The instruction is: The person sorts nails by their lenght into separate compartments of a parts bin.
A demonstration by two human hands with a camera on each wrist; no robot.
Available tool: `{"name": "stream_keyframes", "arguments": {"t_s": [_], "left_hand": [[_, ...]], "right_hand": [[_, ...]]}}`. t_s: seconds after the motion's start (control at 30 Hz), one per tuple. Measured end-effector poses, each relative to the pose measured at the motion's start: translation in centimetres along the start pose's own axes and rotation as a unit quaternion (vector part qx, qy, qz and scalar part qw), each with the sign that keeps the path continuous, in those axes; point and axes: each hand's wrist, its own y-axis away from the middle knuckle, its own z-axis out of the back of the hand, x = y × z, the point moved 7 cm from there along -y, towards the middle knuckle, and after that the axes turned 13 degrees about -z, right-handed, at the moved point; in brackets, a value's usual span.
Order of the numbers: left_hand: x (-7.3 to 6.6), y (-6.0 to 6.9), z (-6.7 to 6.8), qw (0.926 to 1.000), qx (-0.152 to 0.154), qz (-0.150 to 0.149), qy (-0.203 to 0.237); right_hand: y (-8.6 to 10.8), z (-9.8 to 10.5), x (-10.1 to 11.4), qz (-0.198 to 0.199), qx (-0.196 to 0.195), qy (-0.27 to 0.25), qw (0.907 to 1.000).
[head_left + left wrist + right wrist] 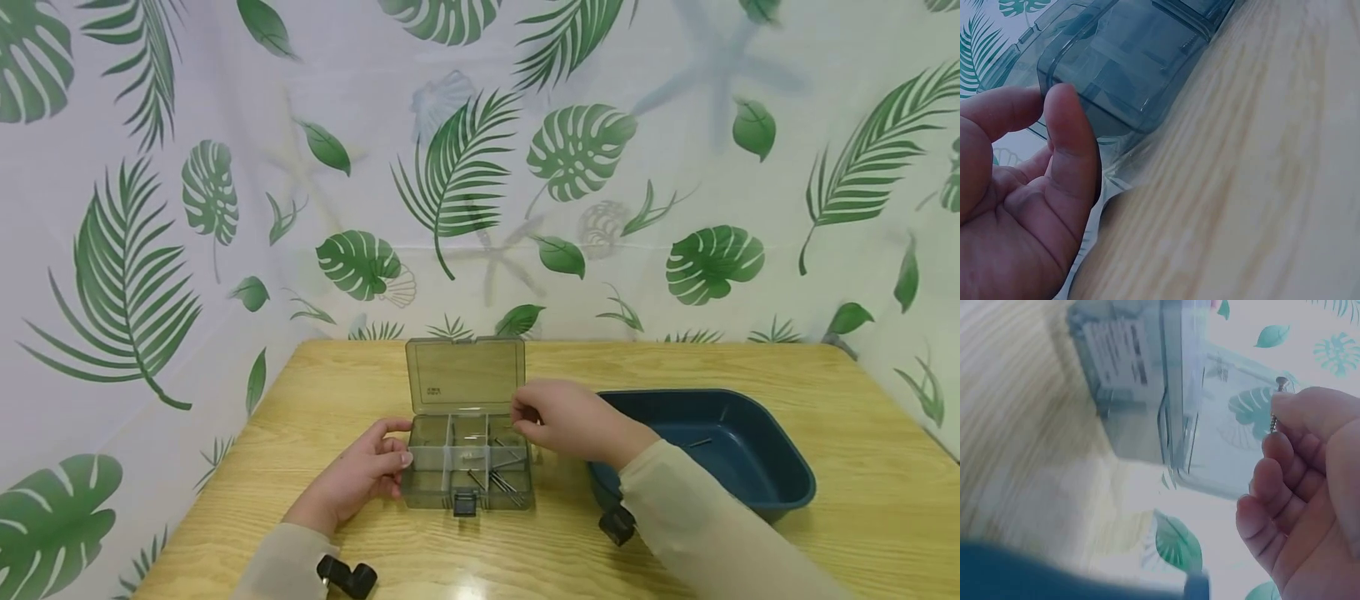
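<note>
A see-through grey compartment box [427,482] lies on the table with its lid [465,375] raised. My left hand [360,475] holds the box's left side, its thumb [1071,119] at the rim and its index finger by the corner. Over the box's right edge, my right hand [573,421] pinches a screw [1281,382] between thumb and fingers, head up. Several long screws [508,487] rest in the front right compartment. Another thin screw [510,450] lies in a right compartment further back. Smaller pieces in the middle column are too small to tell.
To the right of the box stands a dark blue basin [780,458], partly behind my right forearm. A single screw [701,442] lies in it. The wooden table [555,558] ends at a leaf-patterned cloth [480,183] behind. Black wrist devices [618,525] sit on both sleeves.
</note>
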Motion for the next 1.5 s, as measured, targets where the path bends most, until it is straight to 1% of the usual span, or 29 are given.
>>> {"name": "stream_keyframes", "arguments": {"t_s": [0.2, 0.33, 0.47, 0.7, 0.9, 1.17, 1.3, 1.5], "left_hand": [[0.1, 0.0, 0.1, 1.0000, -0.004, 0.000, 0.004], [0.1, 0.0, 0.1, 1.0000, -0.003, 0.001, 0.004], [0.1, 0.0, 0.1, 1.0000, 0.000, 0.002, 0.004], [0.0, 0.0, 0.0, 1.0000, 0.000, 0.001, 0.006], [-0.2, 0.0, -0.1, 1.0000, 0.005, -0.003, 0.004], [-0.1, 0.0, 0.0, 0.9999, 0.011, -0.005, -0.002], [0.0, -0.1, 0.0, 0.9999, 0.011, -0.007, -0.001], [-0.1, 0.0, -0.1, 0.9999, 0.011, -0.005, -0.001]], "right_hand": [[-2.0, -1.2, 1.5, -0.004, 0.002, 0.020, 0.9998], [-3.0, -1.9, 2.2, 0.001, -0.002, 0.048, 0.9989], [-3.7, -2.3, 2.8, -0.001, -0.003, 0.063, 0.9980], [-4.2, -2.6, 3.8, -0.001, 0.002, 0.066, 0.9978], [-4.3, -2.6, 4.0, -0.008, 0.008, 0.054, 0.9985], [-4.1, -2.6, 3.0, -0.014, 0.015, 0.053, 0.9984], [-3.5, -2.2, 2.5, -0.011, 0.011, 0.044, 0.9989], [-2.1, -1.5, 1.2, -0.021, 0.008, 0.033, 0.9992]]}}
